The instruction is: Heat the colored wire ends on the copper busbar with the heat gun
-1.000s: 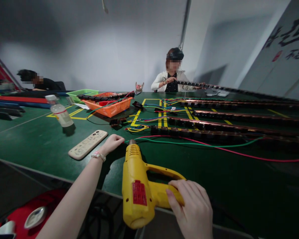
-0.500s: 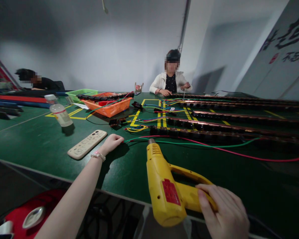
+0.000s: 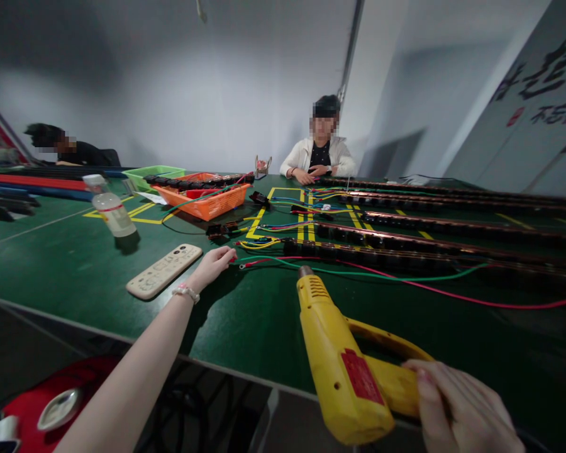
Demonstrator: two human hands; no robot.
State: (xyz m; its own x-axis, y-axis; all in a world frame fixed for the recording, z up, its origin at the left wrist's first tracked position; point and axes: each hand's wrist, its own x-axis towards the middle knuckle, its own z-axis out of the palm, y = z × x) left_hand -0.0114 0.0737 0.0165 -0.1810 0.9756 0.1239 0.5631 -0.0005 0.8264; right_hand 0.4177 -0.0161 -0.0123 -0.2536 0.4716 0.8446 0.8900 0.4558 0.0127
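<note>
Shifted right: heat gun (image 3: 332, 343); label (image 3: 362, 376) illegible. Right fingers (image 3: 431, 396) clamped round it; left fingers (image 3: 224, 253) pinching green wire (image 3: 434, 279). Wall lettering (image 3: 557, 114): "不忘".

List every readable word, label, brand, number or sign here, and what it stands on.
"不忘": right-hand wall; next character cut off.
Large brush characters, red mark, same wall: unclear.
Red label, yellow heat gun: too blurred.
Label, bottle: too blurred.
Cream phone markings: too small.

Worktop (image 3: 249, 321): green, yellow tape (image 3: 300, 234)
Left: bottle (image 3: 114, 214), beige phone (image 3: 165, 270)
Behind: orange basket (image 3: 217, 207), green basket (image 3: 134, 182)
Right: black bars (image 3: 382, 252), red wire (image 3: 443, 292), green wire (image 3: 396, 277)
</note>
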